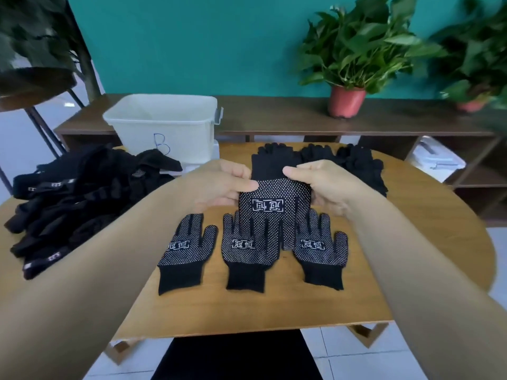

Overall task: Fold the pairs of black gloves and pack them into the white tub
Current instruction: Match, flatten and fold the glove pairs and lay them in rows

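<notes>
Two bare forearms reach out from the near edge over the wooden table (411, 242). The left hand (219, 185) and right hand (326, 185) each pinch an upper corner of one dotted black glove (274, 204), thumb on the near face and fingers curled behind. The held glove hangs lifted off the table, grip side toward the person and fingers pointing down; pinching it at both corners keeps the cloth spread flat, probably so it can be lined up. Below it three gloves lie palm up in a row, cuffs toward the near edge: left glove (186, 250), middle glove (248, 250), right glove (321, 250). The held glove's fingertips overlap the middle and right ones, which suggests it is to be laid down as a mate. More gloves lie in a row (315, 157) at the far side, plain backs up. A loose heap of gloves (82, 204) sits at the left edge as stock. The white tub (164, 124), marked B, stands at the far left, just beyond the heap; no gloves show inside it from here. Potted plants (356, 50) line the bench behind.
</notes>
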The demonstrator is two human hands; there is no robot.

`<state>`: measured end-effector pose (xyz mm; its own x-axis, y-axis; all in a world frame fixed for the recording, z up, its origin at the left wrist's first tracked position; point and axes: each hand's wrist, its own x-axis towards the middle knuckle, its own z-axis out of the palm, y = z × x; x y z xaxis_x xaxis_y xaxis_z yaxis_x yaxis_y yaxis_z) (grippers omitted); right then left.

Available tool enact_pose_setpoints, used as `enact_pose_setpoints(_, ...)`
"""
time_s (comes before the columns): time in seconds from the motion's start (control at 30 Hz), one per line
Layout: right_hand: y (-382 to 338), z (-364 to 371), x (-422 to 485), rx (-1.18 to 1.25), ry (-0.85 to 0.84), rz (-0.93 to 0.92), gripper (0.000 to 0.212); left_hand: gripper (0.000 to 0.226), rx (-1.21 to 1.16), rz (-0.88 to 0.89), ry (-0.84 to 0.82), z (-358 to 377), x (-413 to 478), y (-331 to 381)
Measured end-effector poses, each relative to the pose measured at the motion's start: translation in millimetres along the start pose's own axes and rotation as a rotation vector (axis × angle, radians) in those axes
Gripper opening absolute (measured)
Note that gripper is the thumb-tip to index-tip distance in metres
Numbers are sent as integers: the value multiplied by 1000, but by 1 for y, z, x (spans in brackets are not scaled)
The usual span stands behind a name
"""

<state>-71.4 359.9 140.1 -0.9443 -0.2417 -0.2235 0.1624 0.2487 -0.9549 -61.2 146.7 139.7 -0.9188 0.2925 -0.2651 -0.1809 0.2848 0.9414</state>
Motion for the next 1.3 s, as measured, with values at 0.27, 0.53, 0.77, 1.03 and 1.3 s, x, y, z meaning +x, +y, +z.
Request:
enact_pose_setpoints(0.27,30,-62,18,18,148,83,22,14,-21,-10,-61,47,64,1)
enact_pose_setpoints(0.53,40,-109,59,-10,310,100,29,25,87,0,82,74,143,18)
enact_pose_setpoints(0.77,58,-128,70,-112,331,4,25,20,159,87,119,86,166,15)
enact_pose_setpoints(1.03,104,-114,55,-122,253,34,56,27,186,26,84,104,145,-23)
enact_pose_setpoints(1.3,117,-88,-6,-245,281,-92,48,11,399,164,26,111,99,-44)
